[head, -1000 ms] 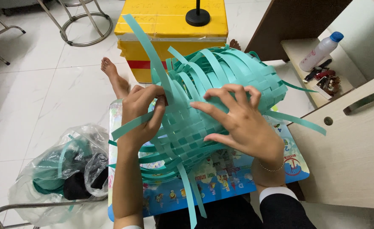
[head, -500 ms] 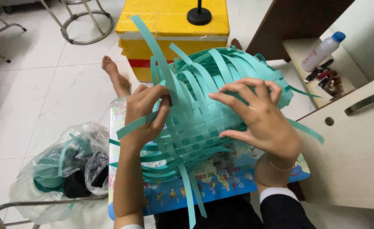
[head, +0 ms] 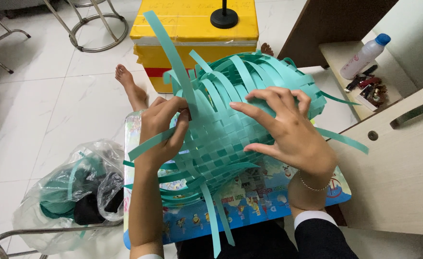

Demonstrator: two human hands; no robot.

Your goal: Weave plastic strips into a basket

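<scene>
I see my left hand (head: 161, 132) pinching a teal strip (head: 149, 143) at the woven basket's (head: 230, 129) left side; my right hand (head: 288, 132) lies spread open across its top.

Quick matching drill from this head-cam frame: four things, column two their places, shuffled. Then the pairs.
Things:
1. yellow box
2. white bottle
3. clear plastic bag
4. woven teal basket

Places:
A. on the floor, to the person's left
B. between left hand and right hand, over the colourful board
C. on the shelf, upper right
D. on the floor ahead, behind the basket

Pairs: 1-D, 2-C, 3-A, 4-B
</scene>
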